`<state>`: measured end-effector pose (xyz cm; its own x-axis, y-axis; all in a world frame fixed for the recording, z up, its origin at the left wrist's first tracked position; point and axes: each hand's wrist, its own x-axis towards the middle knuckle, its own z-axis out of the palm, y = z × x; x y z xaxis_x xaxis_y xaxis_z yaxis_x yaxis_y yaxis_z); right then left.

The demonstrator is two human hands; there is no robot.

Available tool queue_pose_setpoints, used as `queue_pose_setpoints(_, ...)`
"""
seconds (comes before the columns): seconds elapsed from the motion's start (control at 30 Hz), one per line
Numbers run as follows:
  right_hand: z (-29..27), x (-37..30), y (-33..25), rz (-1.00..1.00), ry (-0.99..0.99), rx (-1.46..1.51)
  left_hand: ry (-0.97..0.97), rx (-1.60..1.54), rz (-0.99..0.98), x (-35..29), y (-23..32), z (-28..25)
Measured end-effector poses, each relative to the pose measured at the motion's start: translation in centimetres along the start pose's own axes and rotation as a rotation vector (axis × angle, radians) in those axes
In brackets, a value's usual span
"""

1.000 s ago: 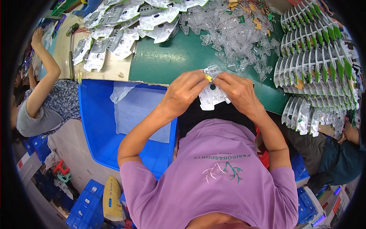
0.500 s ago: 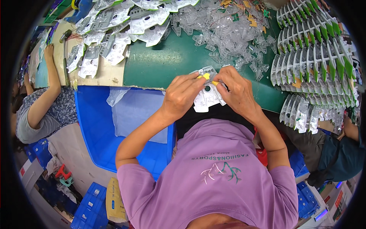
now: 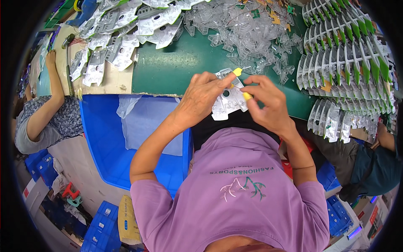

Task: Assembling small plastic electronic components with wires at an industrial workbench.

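Observation:
My left hand grips a white plastic shell panel with a round dark hole, holding it tilted over the table's near edge. Yellow covers what looks like a fingertip of that hand, and a thin pale piece sticks out beside it. At the panel's right edge is my right hand, its fingers curled in a pinch, with yellow at one fingertip too. What the pinch holds is too small to make out. Beyond the hands lies a heap of clear plastic pieces on the green tabletop.
Similar white panels are piled at the far left. Stacked green-edged panels stand on the right. Below the table's left edge sits a blue bin with a translucent liner. A screwdriver-like tool and another person's arm are farther left.
My right hand has drawn back slightly to the right and down, away from the panel's middle. The left hand's yellow fingertip now shows farther up and right. The panel has shifted slightly.

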<state>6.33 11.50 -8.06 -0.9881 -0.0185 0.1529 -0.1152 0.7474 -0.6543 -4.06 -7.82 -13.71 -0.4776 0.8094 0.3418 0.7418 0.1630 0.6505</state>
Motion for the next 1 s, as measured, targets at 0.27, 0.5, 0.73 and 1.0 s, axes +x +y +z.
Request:
queue_pose_setpoints(0.27,1.1,-1.8,-1.2,-0.042,0.019,0.147,0.060,0.022,-0.064,-0.6,0.7,0.9)
queue_pose_setpoints(0.5,4.2,-2.7,-1.3,-0.208,0.249,-0.139,0.135,-0.033,-0.072,-0.6,1.0,1.0)
queue_pose_setpoints(0.73,5.5,-3.2,-1.1,-0.128,0.305,-0.106,0.109,-0.079,-0.097,-0.9,1.0,0.7)
queue_pose_setpoints(1.0,3.0,-3.5,-0.9,-0.043,0.404,-0.017,0.107,-0.094,-0.112,-0.8,1.1,0.5)
